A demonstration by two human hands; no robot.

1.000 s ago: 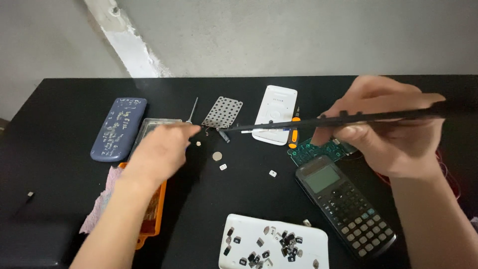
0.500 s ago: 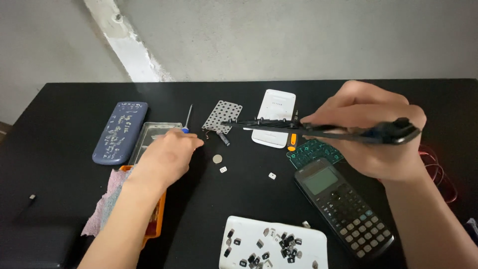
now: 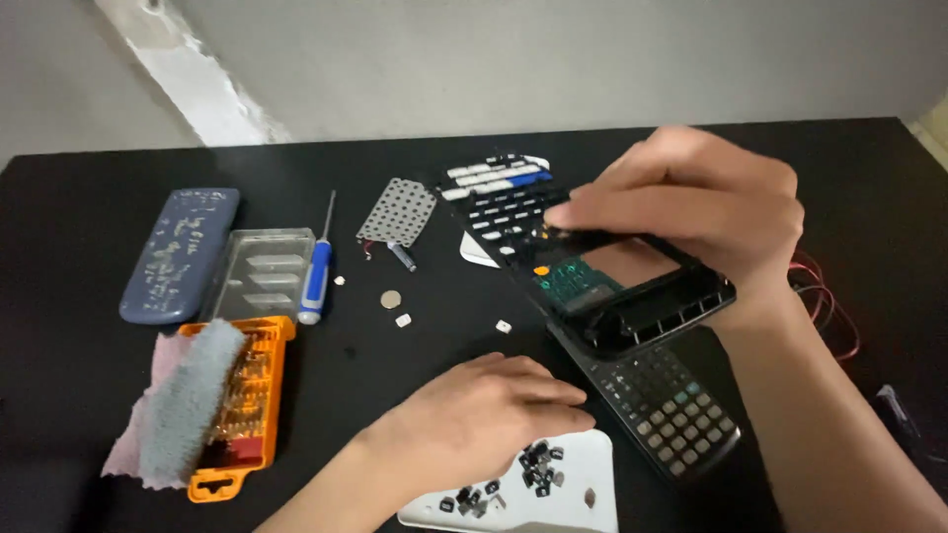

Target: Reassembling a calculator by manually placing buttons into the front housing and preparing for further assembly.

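My right hand (image 3: 701, 212) grips a black calculator front shell (image 3: 632, 296) by its upper edge and holds it tilted above the table, its rows of key holes facing me. A green circuit board (image 3: 571, 281) shows through the shell's window. Below it lies a black calculator (image 3: 671, 405) with its keys up. My left hand (image 3: 484, 415) rests palm down on the edge of a white panel (image 3: 583, 498) that carries several small loose black keys (image 3: 538, 466). The fingers lie flat and hold nothing.
On the black table (image 3: 89, 188) lie a blue-handled screwdriver (image 3: 314, 281), a perforated metal plate (image 3: 397, 212), a clear lid (image 3: 259, 271), a grey-blue cover (image 3: 178, 255), a coin cell (image 3: 391, 298), an orange bit case (image 3: 249, 400) under a grey cloth (image 3: 188, 400), and red wires (image 3: 825, 296).
My left hand let go of the screwdriver and came back to the white panel at the front. My right hand turned the black shell from edge-on to face-on.
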